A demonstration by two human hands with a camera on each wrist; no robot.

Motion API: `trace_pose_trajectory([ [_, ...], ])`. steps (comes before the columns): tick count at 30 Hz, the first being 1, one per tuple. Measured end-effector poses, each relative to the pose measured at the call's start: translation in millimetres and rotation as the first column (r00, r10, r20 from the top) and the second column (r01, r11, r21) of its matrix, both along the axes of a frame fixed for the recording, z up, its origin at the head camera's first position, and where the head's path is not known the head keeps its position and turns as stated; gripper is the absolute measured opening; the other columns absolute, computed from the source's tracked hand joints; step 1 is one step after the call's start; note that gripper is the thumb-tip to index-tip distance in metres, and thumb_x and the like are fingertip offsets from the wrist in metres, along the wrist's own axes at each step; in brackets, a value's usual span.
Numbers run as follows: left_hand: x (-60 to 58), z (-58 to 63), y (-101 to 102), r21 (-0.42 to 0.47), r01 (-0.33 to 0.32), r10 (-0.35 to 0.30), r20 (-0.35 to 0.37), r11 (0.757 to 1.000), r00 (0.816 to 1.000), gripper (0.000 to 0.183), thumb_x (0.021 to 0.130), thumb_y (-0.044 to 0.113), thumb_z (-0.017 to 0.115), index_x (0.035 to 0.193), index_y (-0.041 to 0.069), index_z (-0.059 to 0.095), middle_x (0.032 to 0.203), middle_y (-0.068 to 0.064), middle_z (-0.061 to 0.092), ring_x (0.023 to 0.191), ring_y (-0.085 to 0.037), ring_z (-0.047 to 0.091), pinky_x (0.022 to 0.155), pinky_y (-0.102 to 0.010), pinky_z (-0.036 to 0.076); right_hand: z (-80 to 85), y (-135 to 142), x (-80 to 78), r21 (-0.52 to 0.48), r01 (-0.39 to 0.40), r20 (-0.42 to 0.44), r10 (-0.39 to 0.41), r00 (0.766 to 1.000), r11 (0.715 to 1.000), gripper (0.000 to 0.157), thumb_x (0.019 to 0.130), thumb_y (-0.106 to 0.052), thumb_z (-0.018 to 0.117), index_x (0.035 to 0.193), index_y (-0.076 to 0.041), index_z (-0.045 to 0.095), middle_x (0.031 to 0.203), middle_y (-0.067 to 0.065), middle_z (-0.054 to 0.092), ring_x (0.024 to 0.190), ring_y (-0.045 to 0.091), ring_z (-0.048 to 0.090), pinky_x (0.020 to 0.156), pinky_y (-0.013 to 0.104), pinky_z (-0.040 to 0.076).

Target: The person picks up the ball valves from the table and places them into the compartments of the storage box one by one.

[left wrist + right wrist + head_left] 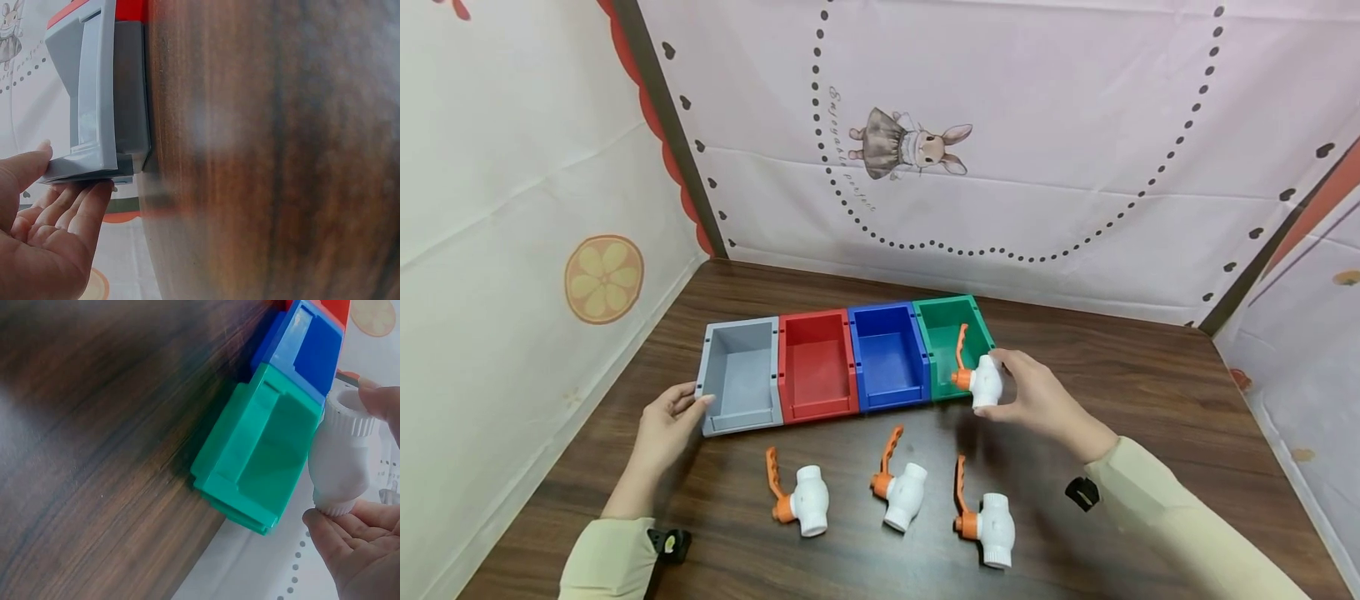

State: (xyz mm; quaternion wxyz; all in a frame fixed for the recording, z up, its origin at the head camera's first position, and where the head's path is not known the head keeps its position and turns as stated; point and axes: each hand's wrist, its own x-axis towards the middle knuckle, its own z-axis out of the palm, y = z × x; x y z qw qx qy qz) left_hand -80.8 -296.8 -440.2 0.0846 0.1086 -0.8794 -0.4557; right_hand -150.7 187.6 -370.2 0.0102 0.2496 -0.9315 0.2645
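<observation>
My right hand (1036, 393) holds a white ball valve (987, 383) with an orange lever by its two ends, thumb on one and fingers on the other. In the head view the valve overlaps the right part of the green bin (946, 301); the right wrist view shows the valve (340, 456) beside the bin's opening. At the other end of the row, my left hand (668, 427) pinches the side wall of the grey bin (741, 422), thumb at the rim and fingers against the outside. No valve shows inside any bin.
Between grey and green stand a red bin (820, 410) and a blue bin (891, 400), joined in one row. Nearer me on the wooden table (1120, 375) lie three more valves: left (810, 500), middle (906, 497) and right (997, 531). A printed cloth (1037, 167) hangs behind.
</observation>
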Motion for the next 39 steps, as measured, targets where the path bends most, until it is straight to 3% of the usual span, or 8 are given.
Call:
trace_pose_trajectory([
  [5, 0.0, 0.3, 1, 0.009, 0.011, -0.011, 0.005, 1.0, 1.0, 0.05, 0.098, 0.027, 0.054, 0.131, -0.01, 0.047, 0.126, -0.035, 0.053, 0.116, -0.041, 0.051, 0.072, 0.0, 0.039, -1.7, 0, -7.9, 0.032, 0.0, 0.021, -0.001, 1.0, 0.999, 0.075, 0.07, -0.024, 0.085, 0.128, 0.007, 0.048, 0.12, 0.023, 0.057, 0.1, 0.031, 0.056, 0.083, 0.048, 0.053],
  [10, -2.6, 0.4, 2, 0.01, 0.015, -0.015, 0.0, 1.0, 1.0, 0.05, 0.097, 0.027, 0.055, 0.13, -0.009, 0.048, 0.126, -0.033, 0.054, 0.114, -0.036, 0.054, 0.072, 0.0, 0.04, -3.5, 2, -13.5, 0.037, -0.003, 0.051, 0.001, 0.999, 0.999, 0.073, 0.071, -0.024, 0.084, 0.127, 0.006, 0.049, 0.118, 0.021, 0.057, 0.099, 0.029, 0.056, 0.083, 0.046, 0.053],
  [23, -3.7, 2.2, 1, 0.019, 0.007, -0.007, 0.004, 1.0, 1.0, 0.05, 0.097, 0.027, 0.055, 0.13, -0.009, 0.047, 0.126, -0.033, 0.054, 0.116, -0.039, 0.052, 0.072, -0.001, 0.04, 0.9, -4, -26.6, 0.054, -0.031, 0.061, 0.028, 0.998, 0.998, 0.072, 0.071, -0.024, 0.084, 0.127, 0.006, 0.049, 0.114, 0.02, 0.058, 0.093, 0.027, 0.055, 0.076, 0.042, 0.055],
  [33, 1.0, 0.1, 0, 0.023, -0.001, 0.0, 0.014, 1.0, 1.0, 0.049, 0.098, 0.027, 0.054, 0.13, -0.009, 0.047, 0.127, -0.033, 0.053, 0.118, -0.039, 0.052, 0.074, -0.002, 0.041, -6.0, -11, -37.7, 0.068, -0.057, 0.062, 0.052, 0.997, 0.996, 0.073, 0.073, -0.023, 0.083, 0.129, 0.007, 0.047, 0.118, 0.021, 0.057, 0.096, 0.028, 0.055, 0.081, 0.045, 0.054],
  [35, 1.2, -0.2, 0, 0.02, -0.004, 0.004, 0.005, 1.0, 1.0, 0.048, 0.098, 0.026, 0.054, 0.13, -0.009, 0.048, 0.126, -0.032, 0.054, 0.116, -0.037, 0.053, 0.074, -0.001, 0.04, -6.1, -11, -39.9, 0.076, -0.06, 0.062, 0.056, 0.997, 0.995, 0.073, 0.073, -0.022, 0.082, 0.13, 0.007, 0.046, 0.12, 0.022, 0.056, 0.098, 0.029, 0.055, 0.083, 0.046, 0.054],
  [39, 0.9, -0.2, 0, 0.024, -0.009, 0.009, -0.008, 1.0, 1.0, 0.047, 0.097, 0.025, 0.056, 0.129, -0.009, 0.049, 0.125, -0.032, 0.056, 0.107, -0.014, 0.059, 0.073, 0.0, 0.039, -5.0, -11, -43.0, 0.109, -0.071, 0.055, 0.065, 0.996, 0.992, 0.074, 0.073, -0.02, 0.081, 0.131, 0.007, 0.045, 0.123, 0.023, 0.054, 0.1, 0.029, 0.055, 0.085, 0.047, 0.053],
])
